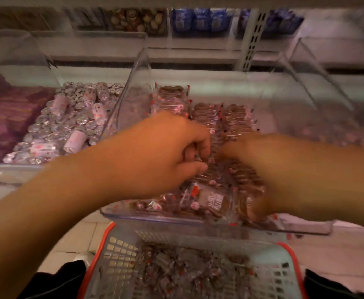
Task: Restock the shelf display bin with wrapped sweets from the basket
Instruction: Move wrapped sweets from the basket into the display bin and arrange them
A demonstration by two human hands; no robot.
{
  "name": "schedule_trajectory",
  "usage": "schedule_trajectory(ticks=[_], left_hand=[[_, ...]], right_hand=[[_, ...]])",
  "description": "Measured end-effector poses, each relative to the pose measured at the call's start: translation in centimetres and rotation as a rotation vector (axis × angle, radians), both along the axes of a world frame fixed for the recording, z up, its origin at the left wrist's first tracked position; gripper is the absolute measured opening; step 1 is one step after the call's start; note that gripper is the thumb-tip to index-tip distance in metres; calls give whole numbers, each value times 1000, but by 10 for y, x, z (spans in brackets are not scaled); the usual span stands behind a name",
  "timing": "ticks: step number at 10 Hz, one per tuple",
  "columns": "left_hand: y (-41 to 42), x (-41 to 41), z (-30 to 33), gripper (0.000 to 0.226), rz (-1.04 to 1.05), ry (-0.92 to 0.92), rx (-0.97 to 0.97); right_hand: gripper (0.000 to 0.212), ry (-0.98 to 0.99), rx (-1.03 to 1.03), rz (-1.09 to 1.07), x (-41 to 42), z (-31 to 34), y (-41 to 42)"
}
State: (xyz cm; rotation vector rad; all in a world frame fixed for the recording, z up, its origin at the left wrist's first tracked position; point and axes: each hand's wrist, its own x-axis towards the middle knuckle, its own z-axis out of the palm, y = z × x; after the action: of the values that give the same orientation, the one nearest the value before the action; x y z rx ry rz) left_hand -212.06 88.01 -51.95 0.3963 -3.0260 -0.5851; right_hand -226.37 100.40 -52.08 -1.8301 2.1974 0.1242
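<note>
A clear plastic display bin [133, 214] sits on the shelf in front of me, holding rows of brown sweets in clear wrappers [209, 117]. Both hands are inside it. My left hand [166, 152] has its fingers curled down and pinches wrapped sweets in the middle of the bin. My right hand [254, 167] is badly blurred; its fingers reach down among the sweets at the bin's right side, and its grip is unclear. Below the bin, a grey mesh basket with a red rim [116, 255] holds several loose wrapped sweets [187, 270].
To the left stands another clear bin with silver-wrapped sweets [68, 121], and purple packets [8, 113] lie further left. An empty-looking clear bin [319, 100] is on the right. The upper shelf carries blue packets [200, 20] and a white perforated upright [252, 39].
</note>
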Motion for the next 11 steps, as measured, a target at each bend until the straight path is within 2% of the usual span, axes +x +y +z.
schedule_trajectory(ticks=[2,4,5,6,7,8,9,10,11], left_hand=[[11,-4,-22,48,-52,-220,-216],[8,-5,-22,39,-50,-180,-184],[4,-5,-22,28,5,-70,-41],[-2,-6,-16,22,262,151,359],[-3,-6,-12,25,377,257,695],[2,-8,-11,12,387,319,907],[9,-10,-12,12,420,367,1054],[9,-10,-14,16,411,395,724],[-1,0,-7,20,213,380,-360]], right_hand=[[39,30,-6,30,-7,-9,9],[36,-9,34,41,-7,4,12],[37,-174,-23,-27,-7,12,11],[32,-345,-249,-129,-12,16,9],[34,-434,-474,-196,-12,12,7],[55,-542,-551,-294,-11,4,4],[39,-390,-524,-268,-10,-4,4],[22,-247,-467,-253,-6,-7,6],[17,-178,-426,-265,-6,-3,7]])
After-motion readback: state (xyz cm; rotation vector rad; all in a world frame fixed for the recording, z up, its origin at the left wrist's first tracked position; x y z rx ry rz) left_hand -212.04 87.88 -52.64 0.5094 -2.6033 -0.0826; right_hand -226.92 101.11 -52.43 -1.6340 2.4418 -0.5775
